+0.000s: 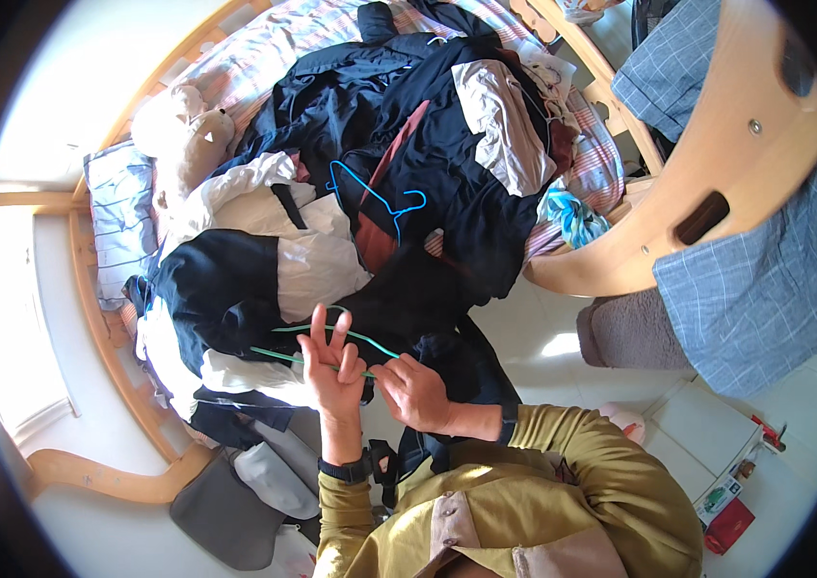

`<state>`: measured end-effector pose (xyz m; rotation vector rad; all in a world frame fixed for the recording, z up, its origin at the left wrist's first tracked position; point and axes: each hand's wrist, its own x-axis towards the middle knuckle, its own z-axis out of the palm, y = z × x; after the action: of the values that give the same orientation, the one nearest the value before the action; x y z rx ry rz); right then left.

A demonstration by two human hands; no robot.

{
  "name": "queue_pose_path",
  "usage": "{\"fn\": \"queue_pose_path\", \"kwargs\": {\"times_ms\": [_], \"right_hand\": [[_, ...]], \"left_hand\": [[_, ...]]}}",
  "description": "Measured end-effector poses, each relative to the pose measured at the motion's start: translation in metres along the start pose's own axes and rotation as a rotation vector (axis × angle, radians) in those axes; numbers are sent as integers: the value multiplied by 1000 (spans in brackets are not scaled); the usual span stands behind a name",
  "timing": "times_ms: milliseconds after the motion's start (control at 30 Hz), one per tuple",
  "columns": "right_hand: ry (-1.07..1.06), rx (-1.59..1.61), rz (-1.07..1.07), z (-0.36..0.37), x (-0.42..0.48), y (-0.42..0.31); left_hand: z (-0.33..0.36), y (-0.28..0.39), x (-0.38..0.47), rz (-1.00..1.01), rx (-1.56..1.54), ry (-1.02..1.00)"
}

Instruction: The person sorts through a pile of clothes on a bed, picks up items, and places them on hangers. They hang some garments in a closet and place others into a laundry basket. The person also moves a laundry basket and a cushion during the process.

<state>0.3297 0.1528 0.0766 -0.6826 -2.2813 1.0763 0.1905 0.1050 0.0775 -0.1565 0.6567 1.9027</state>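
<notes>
A thin green clothes hanger (372, 341) is held in front of me, above the near edge of the clothes pile. My right hand (412, 394) pinches one end of it. My left hand (334, 367) is palm up across the lower bar, two fingers raised and the others curled at the bar; they partly hide it. Just beyond lie black garments (220, 289) and a white garment (318, 278). A blue clothes hanger (372, 193) rests farther back on dark clothing, beside a reddish-brown strip of fabric (377, 242).
The clothes cover a bed with a wooden frame (108, 347). Plush toys (195, 137) and a striped pillow (119, 209) sit at its left. A curved wooden panel (748, 180), grey checked fabric (762, 289) and a brown fuzzy item (629, 329) stand right. Boxes (726, 524) lie on the floor.
</notes>
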Motion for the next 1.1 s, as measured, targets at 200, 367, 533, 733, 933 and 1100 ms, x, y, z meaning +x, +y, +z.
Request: {"fn": "queue_pose_path", "kwargs": {"times_ms": [200, 367, 533, 733, 933, 1100], "right_hand": [[-162, 163, 97, -19, -19, -67], [-193, 636, 450, -52, -26, -56], [-363, 720, 1408, 6, -24, 33], [-442, 1526, 1254, 0, -23, 12], [-746, 943, 1060, 13, -31, -48], [-746, 1192, 909, 15, -40, -75]], "left_hand": [[5, 25, -52, -36, 78, 1], [29, 41, -79, -113, -30, -298], [46, 37, -98, -188, -75, -459], [37, 52, -125, -127, -149, -570], [29, 57, -147, -109, -183, -639], [23, 60, -160, -71, -158, -695]]}}
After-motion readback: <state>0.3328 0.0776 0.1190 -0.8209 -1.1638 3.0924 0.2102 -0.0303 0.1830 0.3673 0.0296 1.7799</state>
